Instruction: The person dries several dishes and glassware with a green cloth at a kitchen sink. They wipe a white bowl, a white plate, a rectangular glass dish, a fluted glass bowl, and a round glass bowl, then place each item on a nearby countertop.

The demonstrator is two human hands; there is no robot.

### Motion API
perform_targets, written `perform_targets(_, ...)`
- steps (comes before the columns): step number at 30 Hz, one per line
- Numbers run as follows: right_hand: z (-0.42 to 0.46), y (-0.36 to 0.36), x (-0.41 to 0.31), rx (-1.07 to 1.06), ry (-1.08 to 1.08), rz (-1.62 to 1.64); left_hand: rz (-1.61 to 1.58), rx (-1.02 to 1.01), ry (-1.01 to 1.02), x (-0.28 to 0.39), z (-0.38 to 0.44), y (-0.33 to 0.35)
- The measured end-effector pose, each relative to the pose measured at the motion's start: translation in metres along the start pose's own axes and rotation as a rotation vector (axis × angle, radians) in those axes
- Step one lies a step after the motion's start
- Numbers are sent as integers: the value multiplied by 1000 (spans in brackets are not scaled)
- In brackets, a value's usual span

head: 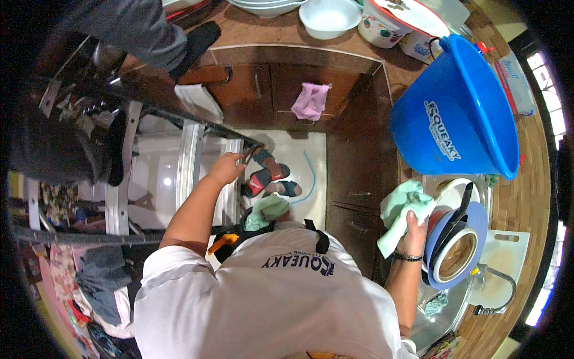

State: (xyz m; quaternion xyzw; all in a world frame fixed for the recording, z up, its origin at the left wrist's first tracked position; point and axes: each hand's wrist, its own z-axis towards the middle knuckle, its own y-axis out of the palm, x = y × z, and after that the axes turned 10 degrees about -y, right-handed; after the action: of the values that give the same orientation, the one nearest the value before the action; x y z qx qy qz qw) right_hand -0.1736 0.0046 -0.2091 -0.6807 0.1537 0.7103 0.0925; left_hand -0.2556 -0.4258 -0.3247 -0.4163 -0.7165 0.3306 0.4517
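My right hand [411, 233] grips a pale green cloth [401, 208] beside the sink, its fingers partly hidden by the folds. Just beyond the cloth are stacked dishes, among them a blue plate [480, 224], a black-handled pan [461, 208] and a white bowl [457, 253]. My left hand [229, 168] is closed around the dark side rail of an aluminium stepladder [190, 157]. Another pale green cloth [267, 211] hangs at my waist, near an orange-handled tool [224, 242].
Another person's dark-trousered legs [130, 31] are above, one foot [197, 47] on the counter, one at the ladder. A large blue bucket [444, 116] stands at the sink's edge. White bowls [329, 18] line the counter. A pink cloth [310, 101] hangs on the cabinet. Blue tubing [314, 172] lies on the floor.
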Motion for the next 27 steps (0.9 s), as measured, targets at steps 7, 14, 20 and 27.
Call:
perform_targets(7,6,-7,1,-121,81,110,56,-136,-159,-25,-78,30)
perform_targets(14,11,-9,10,-150,31,117,24,-76,-106,-9,-100,26)
perform_targets(20,11,-8,6,-174,35,101,-198,94,-79,33,-102,0)
perform_targets(27,15,-13,12,-208,21,181,-767,327,8,61,-61,-31)
